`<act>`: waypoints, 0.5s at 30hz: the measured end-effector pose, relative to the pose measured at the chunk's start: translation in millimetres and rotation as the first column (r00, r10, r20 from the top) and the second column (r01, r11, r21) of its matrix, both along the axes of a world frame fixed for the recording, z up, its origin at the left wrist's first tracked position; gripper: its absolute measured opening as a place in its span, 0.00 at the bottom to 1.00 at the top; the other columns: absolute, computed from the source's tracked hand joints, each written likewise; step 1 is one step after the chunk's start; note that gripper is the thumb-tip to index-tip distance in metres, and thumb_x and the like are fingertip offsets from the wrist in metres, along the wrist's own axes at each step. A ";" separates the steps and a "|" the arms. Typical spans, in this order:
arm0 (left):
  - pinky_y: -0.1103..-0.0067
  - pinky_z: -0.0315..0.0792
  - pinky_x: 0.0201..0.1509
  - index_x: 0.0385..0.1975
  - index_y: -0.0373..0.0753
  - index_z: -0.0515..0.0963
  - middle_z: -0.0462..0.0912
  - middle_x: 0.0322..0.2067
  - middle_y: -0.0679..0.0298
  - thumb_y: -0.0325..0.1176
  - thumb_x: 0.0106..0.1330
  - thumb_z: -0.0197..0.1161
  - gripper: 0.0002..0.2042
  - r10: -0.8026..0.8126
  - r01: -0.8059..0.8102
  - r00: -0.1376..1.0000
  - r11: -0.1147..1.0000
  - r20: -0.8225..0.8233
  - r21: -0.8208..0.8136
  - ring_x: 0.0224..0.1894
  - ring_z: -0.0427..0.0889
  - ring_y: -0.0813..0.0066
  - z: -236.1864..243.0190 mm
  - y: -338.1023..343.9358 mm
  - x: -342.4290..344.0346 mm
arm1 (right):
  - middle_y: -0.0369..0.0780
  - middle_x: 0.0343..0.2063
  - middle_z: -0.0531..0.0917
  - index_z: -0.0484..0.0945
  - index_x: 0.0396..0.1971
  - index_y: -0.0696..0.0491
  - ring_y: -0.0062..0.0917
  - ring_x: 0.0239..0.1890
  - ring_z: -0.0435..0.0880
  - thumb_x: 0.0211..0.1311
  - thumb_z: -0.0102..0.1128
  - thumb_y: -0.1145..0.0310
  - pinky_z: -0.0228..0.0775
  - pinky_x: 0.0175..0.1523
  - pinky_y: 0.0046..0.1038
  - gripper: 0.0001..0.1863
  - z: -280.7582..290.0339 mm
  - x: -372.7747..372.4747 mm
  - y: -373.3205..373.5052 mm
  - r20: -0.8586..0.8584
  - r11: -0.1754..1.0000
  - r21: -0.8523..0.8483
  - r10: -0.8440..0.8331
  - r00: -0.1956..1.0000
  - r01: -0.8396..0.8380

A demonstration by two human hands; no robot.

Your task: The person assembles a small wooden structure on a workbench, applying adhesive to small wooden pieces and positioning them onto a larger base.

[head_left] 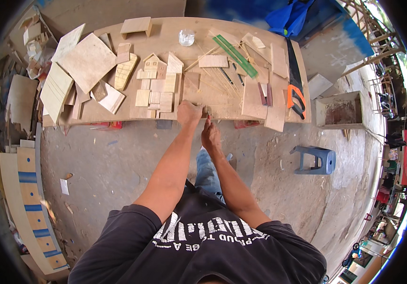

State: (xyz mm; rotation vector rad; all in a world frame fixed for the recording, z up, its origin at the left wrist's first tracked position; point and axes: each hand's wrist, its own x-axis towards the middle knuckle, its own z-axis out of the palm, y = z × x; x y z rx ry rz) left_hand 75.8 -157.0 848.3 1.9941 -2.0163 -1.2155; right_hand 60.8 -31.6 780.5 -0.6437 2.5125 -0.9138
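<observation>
At the table's near edge, my left hand (189, 113) is closed with its fingers bent over the top. What it holds is too small to make out. Just right of it and slightly nearer to me, my right hand (211, 135) grips a slim red tool (208, 120) that points up toward the edge; its tip is unclear. Left of the hands stands a little wooden house model (153, 66) among several small blocks (154, 85). Thin wooden sticks (220, 90) lie scattered beyond the hands, beside a green ruler (235, 56) and dark pencils (225, 75).
The wooden table (132, 106) also carries stacked boards (87, 63) on the left, a clear jar (186, 37) at the back, and an orange-handled saw (296, 99) along the right. A blue stool (314, 160) and a box (339, 110) stand on the floor at right.
</observation>
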 end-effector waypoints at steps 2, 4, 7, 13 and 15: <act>0.61 0.81 0.48 0.41 0.35 0.84 0.86 0.44 0.48 0.47 0.49 0.79 0.25 0.003 -0.003 1.000 1.000 0.004 0.009 0.47 0.86 0.50 -1.1 -1.0 0.1 | 0.64 0.29 0.80 0.74 0.32 0.61 0.63 0.35 0.79 0.78 0.37 0.52 0.69 0.42 0.58 0.27 -1.3 0.6 -1.6 0.008 1.000 0.016 0.004 1.000 -0.004; 0.61 0.81 0.48 0.41 0.35 0.84 0.86 0.44 0.48 0.47 0.50 0.79 0.25 0.005 -0.005 1.000 1.000 0.006 0.021 0.47 0.86 0.50 -0.4 -0.9 -0.6 | 0.65 0.29 0.80 0.74 0.31 0.62 0.63 0.35 0.79 0.78 0.37 0.51 0.69 0.42 0.58 0.28 -2.6 0.3 -3.4 -0.021 1.000 0.023 0.013 1.000 -0.013; 0.61 0.81 0.48 0.41 0.34 0.84 0.86 0.44 0.48 0.47 0.50 0.79 0.25 0.008 -0.008 1.000 1.000 0.018 0.013 0.47 0.86 0.49 4.2 -0.5 -1.9 | 0.64 0.28 0.80 0.74 0.29 0.61 0.63 0.34 0.79 0.78 0.37 0.51 0.70 0.42 0.58 0.28 -3.1 -1.0 -5.4 -0.048 1.000 0.026 0.007 0.999 -0.006; 0.61 0.81 0.47 0.41 0.34 0.83 0.86 0.43 0.48 0.45 0.50 0.78 0.24 0.010 -0.009 1.000 0.999 -0.008 0.051 0.47 0.86 0.49 0.4 -3.8 -1.7 | 0.64 0.29 0.80 0.78 0.25 0.65 0.63 0.36 0.78 0.78 0.37 0.51 0.69 0.41 0.55 0.33 8.8 -2.4 -11.4 0.016 0.998 0.049 -0.032 0.999 0.032; 0.61 0.81 0.47 0.41 0.34 0.83 0.86 0.43 0.49 0.44 0.50 0.78 0.24 0.030 -0.030 1.000 0.999 -0.007 0.035 0.46 0.86 0.49 -1.7 -4.2 -2.7 | 0.64 0.28 0.80 0.78 0.24 0.64 0.62 0.36 0.80 0.78 0.38 0.51 0.70 0.41 0.54 0.33 15.7 -3.9 -12.9 0.050 0.997 0.080 -0.025 0.998 0.021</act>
